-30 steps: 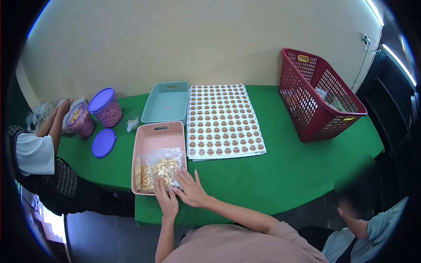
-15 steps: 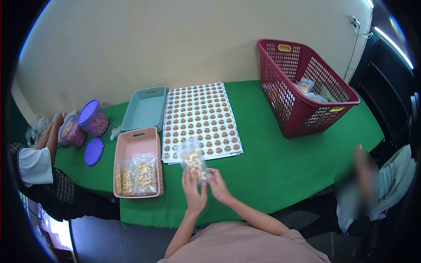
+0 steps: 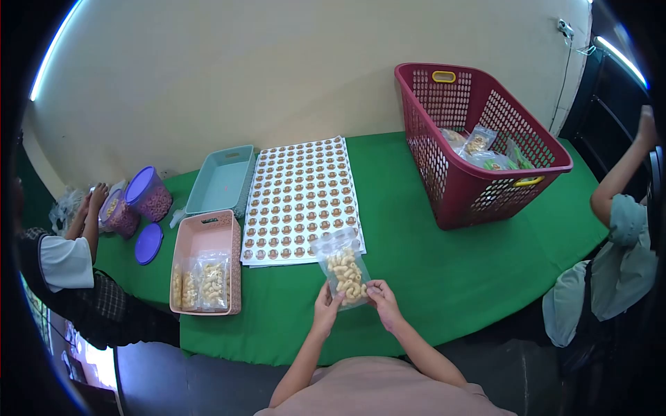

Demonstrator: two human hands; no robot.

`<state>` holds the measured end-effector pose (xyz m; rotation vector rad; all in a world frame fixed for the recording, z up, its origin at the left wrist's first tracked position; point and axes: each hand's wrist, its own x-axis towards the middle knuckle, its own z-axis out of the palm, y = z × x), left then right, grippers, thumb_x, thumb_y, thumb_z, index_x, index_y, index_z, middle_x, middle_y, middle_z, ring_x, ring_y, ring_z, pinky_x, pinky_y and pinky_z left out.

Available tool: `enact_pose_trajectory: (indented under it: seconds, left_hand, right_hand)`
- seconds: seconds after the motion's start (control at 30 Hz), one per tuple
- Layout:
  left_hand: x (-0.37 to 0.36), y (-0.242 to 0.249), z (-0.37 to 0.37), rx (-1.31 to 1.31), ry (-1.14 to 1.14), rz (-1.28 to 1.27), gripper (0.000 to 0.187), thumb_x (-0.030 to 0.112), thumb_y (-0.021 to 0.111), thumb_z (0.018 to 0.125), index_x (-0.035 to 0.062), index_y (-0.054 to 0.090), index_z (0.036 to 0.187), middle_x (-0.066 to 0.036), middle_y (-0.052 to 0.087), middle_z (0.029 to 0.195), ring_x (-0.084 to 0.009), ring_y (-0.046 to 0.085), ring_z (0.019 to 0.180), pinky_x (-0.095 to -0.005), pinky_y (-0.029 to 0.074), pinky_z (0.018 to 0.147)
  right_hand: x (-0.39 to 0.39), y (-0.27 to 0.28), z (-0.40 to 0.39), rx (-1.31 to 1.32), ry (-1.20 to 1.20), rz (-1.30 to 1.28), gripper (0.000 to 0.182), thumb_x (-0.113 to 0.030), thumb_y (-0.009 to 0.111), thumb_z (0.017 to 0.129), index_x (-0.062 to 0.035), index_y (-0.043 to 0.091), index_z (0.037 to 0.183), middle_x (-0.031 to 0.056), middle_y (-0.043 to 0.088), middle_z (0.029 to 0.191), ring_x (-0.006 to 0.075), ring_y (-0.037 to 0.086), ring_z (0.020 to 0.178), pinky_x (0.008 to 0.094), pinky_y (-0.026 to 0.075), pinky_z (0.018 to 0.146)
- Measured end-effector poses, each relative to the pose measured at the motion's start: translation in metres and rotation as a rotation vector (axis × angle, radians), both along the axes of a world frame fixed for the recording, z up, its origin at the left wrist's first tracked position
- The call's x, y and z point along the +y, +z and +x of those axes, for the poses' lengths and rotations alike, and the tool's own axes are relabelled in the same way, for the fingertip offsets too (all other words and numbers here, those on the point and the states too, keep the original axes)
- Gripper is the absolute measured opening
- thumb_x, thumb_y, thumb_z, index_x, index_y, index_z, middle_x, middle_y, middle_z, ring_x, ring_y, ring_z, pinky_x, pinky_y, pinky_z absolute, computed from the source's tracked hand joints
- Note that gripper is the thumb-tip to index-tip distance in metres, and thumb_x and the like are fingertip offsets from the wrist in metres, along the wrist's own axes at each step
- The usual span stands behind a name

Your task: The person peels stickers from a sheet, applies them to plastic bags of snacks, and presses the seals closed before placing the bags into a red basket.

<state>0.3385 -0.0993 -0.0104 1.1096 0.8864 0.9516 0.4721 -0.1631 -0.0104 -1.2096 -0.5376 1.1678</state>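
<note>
A clear zip bag of pale curved snacks (image 3: 349,272) is held over the green table by both hands. My left hand (image 3: 326,308) pinches its lower left edge, and my right hand (image 3: 383,303) grips the lower right corner. The top of the bag tilts up and to the left, close to the front edge of a sheet of round brown stickers (image 3: 298,201). Left of that sheet, a pink basket (image 3: 236,270) holds several similar filled bags (image 3: 211,283).
Behind the pink basket stands a teal basket (image 3: 222,182). A maroon laundry basket (image 3: 479,184) with bagged items is on the right. Purple-lidded tubs (image 3: 149,197) and a loose lid (image 3: 148,243) are at left. One person works at left; another is at right.
The bag has moved right and a little down with both hands, and its front now faces up more plainly. The person at right has raised an arm.
</note>
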Motion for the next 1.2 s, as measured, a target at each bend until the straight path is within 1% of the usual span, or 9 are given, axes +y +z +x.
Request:
enact_pose_trajectory:
  seconds: [0.03, 0.07, 0.17, 0.27, 0.33, 0.5, 0.6, 0.77, 1.2]
  left_hand:
    - [0.002, 0.0, -0.005, -0.086, -0.124, -0.178, 0.051, 0.016, 0.058, 0.079, -0.0027, 0.036, 0.121, -0.013, 0.045, 0.117, -0.0188, 0.047, 0.103, -0.0305, 0.037, 0.088]
    - [-0.001, 0.008, -0.004, -0.135, -0.058, -0.225, 0.037, 0.014, 0.057, 0.08, -0.002, 0.046, 0.111, -0.008, 0.056, 0.101, -0.0125, 0.053, 0.091, -0.025, 0.041, 0.08]
    - [0.003, 0.003, -0.01, -0.027, -0.033, -0.19, 0.032, 0.014, 0.056, 0.081, -0.0015, 0.048, 0.108, -0.007, 0.057, 0.095, -0.0113, 0.056, 0.08, -0.0235, 0.046, 0.069]
    - [0.006, -0.005, -0.013, -0.035, 0.02, -0.19, 0.027, 0.014, 0.057, 0.081, -0.0018, 0.051, 0.103, -0.006, 0.059, 0.091, -0.0112, 0.057, 0.077, -0.023, 0.046, 0.067]
    - [0.009, -0.005, -0.014, -0.063, 0.048, -0.202, 0.028, 0.013, 0.057, 0.08, -0.0025, 0.052, 0.103, -0.006, 0.058, 0.092, -0.0108, 0.057, 0.078, -0.0231, 0.045, 0.068]
    - [0.018, 0.001, -0.016, -0.114, 0.089, -0.241, 0.028, 0.011, 0.057, 0.08, -0.0036, 0.052, 0.103, -0.007, 0.058, 0.093, -0.0106, 0.056, 0.08, -0.0233, 0.045, 0.07]
    - [0.021, -0.001, -0.016, -0.109, 0.12, -0.247, 0.03, 0.011, 0.057, 0.08, -0.0041, 0.051, 0.104, -0.007, 0.058, 0.093, -0.0109, 0.056, 0.08, -0.0236, 0.045, 0.07]
    - [0.019, 0.002, -0.018, -0.078, 0.146, -0.284, 0.03, 0.012, 0.057, 0.08, -0.0037, 0.051, 0.105, -0.008, 0.058, 0.095, -0.0115, 0.056, 0.082, -0.0236, 0.045, 0.072]
    - [0.018, -0.001, -0.024, -0.068, 0.204, -0.282, 0.027, 0.01, 0.056, 0.08, -0.0039, 0.052, 0.103, -0.007, 0.059, 0.093, -0.0114, 0.056, 0.081, -0.0232, 0.044, 0.072]
  right_hand:
    - [0.0, -0.001, -0.001, 0.01, 0.008, 0.0, 0.019, -0.016, 0.05, 0.083, -0.0083, 0.046, 0.101, -0.0003, 0.05, 0.09, 0.009, 0.048, 0.082, 0.024, 0.039, 0.073]
    - [-0.001, 0.0, -0.003, 0.028, 0.067, -0.005, 0.019, -0.016, 0.05, 0.083, -0.0084, 0.046, 0.1, -0.0001, 0.05, 0.09, 0.0091, 0.049, 0.084, 0.0245, 0.04, 0.074]
    - [0.005, -0.006, -0.002, 0.078, 0.184, -0.023, 0.018, -0.015, 0.05, 0.083, -0.0081, 0.047, 0.099, 0.0004, 0.051, 0.092, 0.0093, 0.049, 0.087, 0.0248, 0.041, 0.075]
    - [0.021, -0.006, 0.01, 0.044, 0.277, -0.093, 0.016, -0.014, 0.05, 0.082, -0.0073, 0.049, 0.097, 0.0013, 0.052, 0.093, 0.0096, 0.05, 0.087, 0.0241, 0.042, 0.074]
    - [0.032, -0.011, 0.022, -0.02, 0.308, -0.15, 0.015, -0.012, 0.05, 0.082, -0.0069, 0.05, 0.096, 0.0019, 0.052, 0.093, 0.0097, 0.05, 0.085, 0.0237, 0.042, 0.073]
    - [0.073, -0.039, 0.059, -0.486, -0.017, -0.092, 0.016, -0.008, 0.053, 0.079, -0.0025, 0.056, 0.093, 0.0063, 0.058, 0.086, 0.0121, 0.055, 0.074, 0.0243, 0.044, 0.067]
    - [0.094, -0.045, 0.072, -0.538, -0.038, -0.027, 0.021, -0.009, 0.055, 0.077, -0.0025, 0.057, 0.097, 0.0086, 0.058, 0.088, 0.0124, 0.056, 0.072, 0.0247, 0.045, 0.068]
    - [0.117, -0.047, 0.077, -0.437, 0.033, -0.033, 0.024, -0.01, 0.059, 0.075, -0.0023, 0.058, 0.099, 0.0091, 0.058, 0.089, 0.0118, 0.056, 0.075, 0.0235, 0.045, 0.069]
    - [0.129, -0.045, 0.084, -0.392, 0.102, -0.061, 0.022, 0.002, 0.059, 0.071, 0.0015, 0.056, 0.093, 0.0023, 0.051, 0.073, 0.0077, 0.052, 0.063, 0.0186, 0.045, 0.059]
